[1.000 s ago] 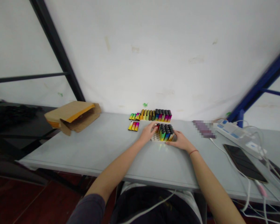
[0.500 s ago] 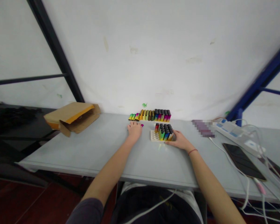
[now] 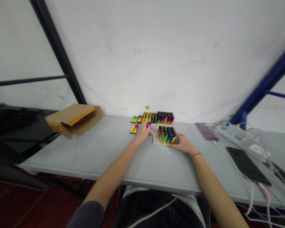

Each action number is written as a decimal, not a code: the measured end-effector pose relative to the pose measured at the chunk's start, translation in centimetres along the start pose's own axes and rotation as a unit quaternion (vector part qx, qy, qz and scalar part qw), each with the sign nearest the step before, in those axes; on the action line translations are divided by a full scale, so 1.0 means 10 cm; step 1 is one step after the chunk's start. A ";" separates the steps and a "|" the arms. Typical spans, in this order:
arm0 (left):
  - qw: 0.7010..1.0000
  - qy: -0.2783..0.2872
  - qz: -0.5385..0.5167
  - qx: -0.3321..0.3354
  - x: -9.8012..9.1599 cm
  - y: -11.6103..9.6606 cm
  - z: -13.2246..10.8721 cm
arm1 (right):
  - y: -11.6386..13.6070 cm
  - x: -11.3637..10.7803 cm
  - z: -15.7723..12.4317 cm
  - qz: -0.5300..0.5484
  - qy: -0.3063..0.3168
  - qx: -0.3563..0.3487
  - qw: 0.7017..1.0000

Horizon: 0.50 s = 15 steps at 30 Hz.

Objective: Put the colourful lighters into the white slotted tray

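Between the fingers of my left hand [image 3: 144,132] is a purple lighter [image 3: 148,124], lifted just left of a white tray with holes [image 3: 157,139]. My right hand [image 3: 183,143] is closed around the tray's right side, its fingers against the outer lighters. Several upright lighters [image 3: 168,135] with black tops fill the tray's right part; a red one [image 3: 159,130] stands at the back of its left part, where bare holes show. Two yellow-and-red lighters [image 3: 134,129] lie flat to the left of my left hand.
Behind the tray stand a block of black-topped lighters [image 3: 165,117] and a yellow-topped block [image 3: 150,117]. Several green and pink lighters [image 3: 136,119] lie beside them. An open cardboard box [image 3: 73,118] is at left. A phone [image 3: 248,165], power strip [image 3: 243,139] and cables are at right.
My left hand has picked up the purple lighter and moved right toward the tray, uncovering the two lying yellow-and-red lighters. My right hand has stayed at the tray.
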<state>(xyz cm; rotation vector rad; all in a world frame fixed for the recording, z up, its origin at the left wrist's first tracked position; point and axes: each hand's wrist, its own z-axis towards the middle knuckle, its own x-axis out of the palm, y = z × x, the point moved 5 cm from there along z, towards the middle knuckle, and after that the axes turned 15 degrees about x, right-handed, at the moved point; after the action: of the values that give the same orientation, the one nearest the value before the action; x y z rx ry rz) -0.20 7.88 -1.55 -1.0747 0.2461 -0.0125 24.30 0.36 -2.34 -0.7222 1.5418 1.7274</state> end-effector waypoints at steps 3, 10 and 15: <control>0.987 -0.049 -0.133 -0.076 0.07 0.02 -0.04 | 0.01 0.00 0.00 -0.003 0.001 0.000 1.000; 0.956 -0.120 -0.249 -0.094 0.11 -0.06 -0.10 | 0.03 -0.01 0.00 -0.008 0.011 0.002 1.000; 0.939 -0.159 -0.267 -0.146 0.09 0.00 -0.11 | 0.00 -0.01 0.00 -0.001 0.005 0.001 1.000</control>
<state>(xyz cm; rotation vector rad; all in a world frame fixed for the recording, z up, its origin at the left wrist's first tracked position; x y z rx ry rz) 0.41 6.76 -2.19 -1.3941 -0.3526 -0.2960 24.30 0.35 -2.28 -0.7320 1.5482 1.7233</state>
